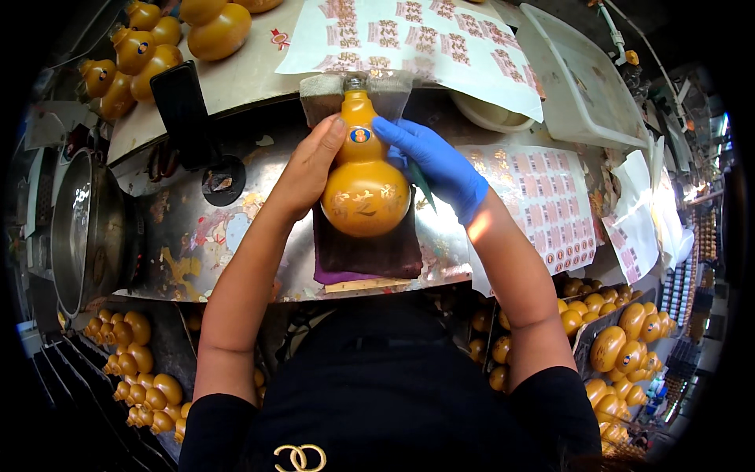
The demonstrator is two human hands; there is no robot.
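A glossy amber gourd-shaped bottle (366,206) lies at the middle of the bench, its threaded clear neck away from me. Gold characters mark its lower bulb, and a small blue-and-orange oval sticker (360,135) sits on the upper one. My bare left hand (313,164) grips the bottle's left side, thumb along the upper bulb. From the right, my right hand (442,161), in a blue glove, presses its thumb beside the sticker. A thin dark-green pointed piece (421,187) sticks out below the gloved fingers. Beneath the bottle is a dark cloth (366,256).
Several amber gourd bottles (216,31) stand back left, near a phone on a stand (179,98). A metal pan (82,228) is at left. Printed sticker sheets (550,197) lie right and at the back (377,31), beside a translucent plastic bin (578,79). More bottles fill crates (621,346) below.
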